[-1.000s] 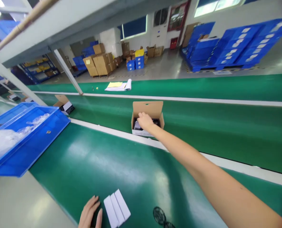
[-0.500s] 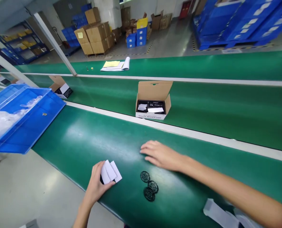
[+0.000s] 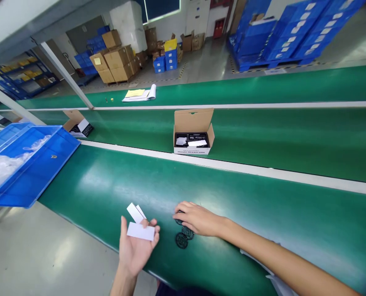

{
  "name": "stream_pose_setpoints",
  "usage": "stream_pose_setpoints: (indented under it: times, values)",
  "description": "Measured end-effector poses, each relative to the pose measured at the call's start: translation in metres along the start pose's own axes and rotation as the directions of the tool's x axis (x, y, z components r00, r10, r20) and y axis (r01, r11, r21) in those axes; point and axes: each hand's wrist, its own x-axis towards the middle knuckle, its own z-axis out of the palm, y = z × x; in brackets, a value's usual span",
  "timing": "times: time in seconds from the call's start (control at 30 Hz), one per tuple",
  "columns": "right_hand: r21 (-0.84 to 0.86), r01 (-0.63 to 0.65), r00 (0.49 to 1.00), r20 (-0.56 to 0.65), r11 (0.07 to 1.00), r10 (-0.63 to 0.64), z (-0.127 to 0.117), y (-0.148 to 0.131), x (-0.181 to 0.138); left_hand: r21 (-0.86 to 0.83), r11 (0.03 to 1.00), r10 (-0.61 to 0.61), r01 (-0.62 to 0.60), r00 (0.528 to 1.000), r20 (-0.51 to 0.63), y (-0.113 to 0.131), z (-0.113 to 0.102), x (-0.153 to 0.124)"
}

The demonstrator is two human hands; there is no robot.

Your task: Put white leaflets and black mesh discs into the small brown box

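Observation:
My left hand (image 3: pixel 136 248) is turned palm up at the table's near edge, its fingers bent round a small flat white box (image 3: pixel 140 231). Just behind it, more white pieces of the same kind (image 3: pixel 135 212) show, partly hidden by the fingers; whether they rest on the table I cannot tell. My right hand (image 3: pixel 195 216) reaches in from the right, its fingertips closed on a round black openwork disc (image 3: pixel 178 221) mostly covered by them. Two similar black discs (image 3: pixel 181 240) lie touching each other on the green table, just below that hand.
An open carton (image 3: pixel 191 151) with black parts and white pieces stands on the lower belt ahead. Blue bins (image 3: pixel 56 164) with clear plastic bags sit at the left. Greyish-white wrapping (image 3: pixel 278 283) lies under my right forearm. Papers (image 3: pixel 139 95) rest on the far ledge.
My left hand has turned from gripping the white stack from the side to palm up with one box. My right hand has come down onto the top disc.

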Motion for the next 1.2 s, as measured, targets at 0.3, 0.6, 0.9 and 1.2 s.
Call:
stream_pose_setpoints:
  times: [0.3,0.6,0.9,1.2]
  values:
    - [-0.106,-0.088,0.996,0.023,0.99,0.091,0.003,0.009,-0.03,-0.284,0.942,-0.167,0.177,0.984,0.062,-0.036,0.022,-0.013]
    - [0.235,-0.003,0.944,-0.321,0.972,0.08,-0.008,-0.022,-0.04,0.182,0.98,0.076,-0.083,0.996,0.043,-0.047,0.044,0.003]
    - [0.255,-0.133,0.857,-0.455,0.958,0.24,-0.041,-0.031,-0.105,0.25,0.965,0.046,-0.078,0.99,0.133,-0.064,0.068,0.01]
    - [-0.153,-0.589,0.805,-0.199,0.794,0.559,0.016,-0.025,-0.18,0.398,0.905,0.149,-0.154,0.988,0.046,-0.053,0.057,0.018]
